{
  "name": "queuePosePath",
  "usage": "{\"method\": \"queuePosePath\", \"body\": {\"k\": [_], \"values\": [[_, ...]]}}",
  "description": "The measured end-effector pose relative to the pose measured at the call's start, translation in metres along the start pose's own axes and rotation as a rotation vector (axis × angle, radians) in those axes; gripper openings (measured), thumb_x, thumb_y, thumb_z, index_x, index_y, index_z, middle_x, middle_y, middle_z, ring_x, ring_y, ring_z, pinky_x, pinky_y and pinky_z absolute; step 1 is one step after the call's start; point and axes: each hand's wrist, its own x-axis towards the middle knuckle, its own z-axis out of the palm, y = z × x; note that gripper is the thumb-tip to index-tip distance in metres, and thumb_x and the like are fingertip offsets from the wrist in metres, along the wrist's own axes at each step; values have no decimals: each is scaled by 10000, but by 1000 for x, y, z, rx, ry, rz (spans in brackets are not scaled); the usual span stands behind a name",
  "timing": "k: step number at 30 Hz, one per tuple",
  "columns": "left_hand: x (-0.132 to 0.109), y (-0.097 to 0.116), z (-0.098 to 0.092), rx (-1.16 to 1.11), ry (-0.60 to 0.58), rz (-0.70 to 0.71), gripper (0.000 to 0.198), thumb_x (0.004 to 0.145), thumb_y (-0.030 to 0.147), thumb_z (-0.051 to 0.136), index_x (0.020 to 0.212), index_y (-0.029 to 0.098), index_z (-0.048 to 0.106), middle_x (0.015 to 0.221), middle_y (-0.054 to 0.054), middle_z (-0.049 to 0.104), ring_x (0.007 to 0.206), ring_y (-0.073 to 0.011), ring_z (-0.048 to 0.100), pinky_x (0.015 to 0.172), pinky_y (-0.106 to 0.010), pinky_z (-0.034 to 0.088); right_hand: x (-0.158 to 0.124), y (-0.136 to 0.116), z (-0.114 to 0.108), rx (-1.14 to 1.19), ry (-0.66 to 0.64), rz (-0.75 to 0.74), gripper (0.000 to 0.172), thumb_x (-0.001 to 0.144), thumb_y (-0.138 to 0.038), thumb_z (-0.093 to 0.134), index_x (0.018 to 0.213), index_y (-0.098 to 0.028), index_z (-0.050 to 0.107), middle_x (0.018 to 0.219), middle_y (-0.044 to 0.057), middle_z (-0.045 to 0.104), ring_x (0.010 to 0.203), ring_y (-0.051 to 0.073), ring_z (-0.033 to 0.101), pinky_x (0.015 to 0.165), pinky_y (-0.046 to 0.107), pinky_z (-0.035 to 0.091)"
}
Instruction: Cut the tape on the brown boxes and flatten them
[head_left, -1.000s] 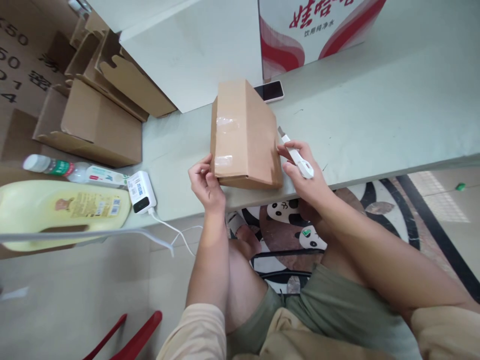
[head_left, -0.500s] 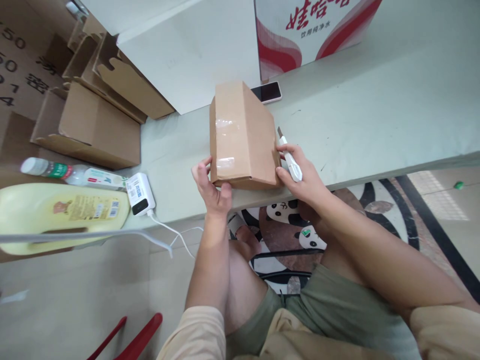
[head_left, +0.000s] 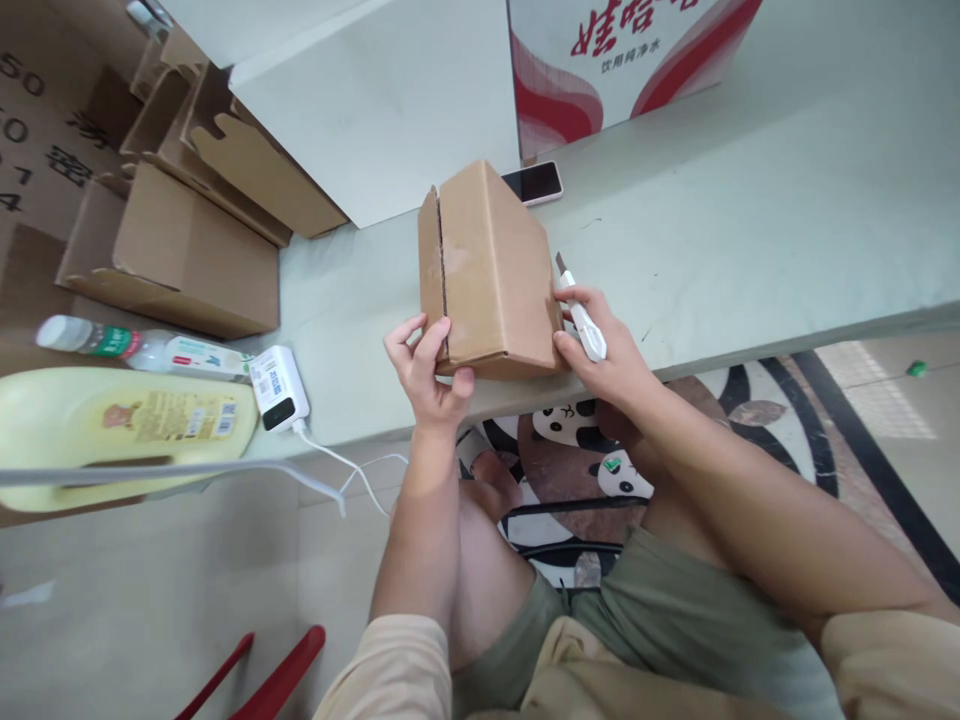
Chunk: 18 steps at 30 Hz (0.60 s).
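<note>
Holding the box (head_left: 469, 275) on the table (head_left: 750, 210) seems the step, left hand (head_left: 429, 378) gripping its near corner, right hand (head_left: 609, 346) grasping a knife (head_left: 586, 330), whose bare blade (head_left: 561, 263) needs a careful next move.

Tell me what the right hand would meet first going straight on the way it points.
The right hand, gripping the white cutter, would likely meet the cardboard box first; its fingertips are at the box's right side, perhaps touching it.
</note>
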Motion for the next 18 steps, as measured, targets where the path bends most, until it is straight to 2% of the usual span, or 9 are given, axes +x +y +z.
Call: {"method": "queuePosePath", "body": {"k": [5, 11, 18], "values": [[2, 4, 0, -18, 2, 8, 497, 962, 589, 511, 1308, 264, 656, 1234, -100, 560, 1127, -225, 594, 1026, -407, 479, -1, 0, 0, 13, 0, 8, 483, 875, -444, 519, 1319, -275, 431, 1186, 125, 674, 1062, 345, 671, 888, 563, 535], [2, 8, 0, -19, -32, -4, 474, 963, 531, 490, 1350, 281, 603, 1286, -98, 591, 1224, -261, 582, 1073, -447, 475, -2, 0, -1, 26, -1, 10, 470, 881, -431, 528, 1317, -285, 432, 1181, 117, 677, 1067, 344, 672, 901, 574, 538], [3, 10, -1, -75, -34, -25, 449, 979, 509, 475, 1331, 269, 617, 1286, -93, 587, 1213, -236, 576, 1071, -401, 464, -2, -1, -1, 31, -12, 15, 486, 882, -447, 525, 1326, -278, 421, 1230, 134, 667, 1121, 361, 662, 924, 595, 531]]}}
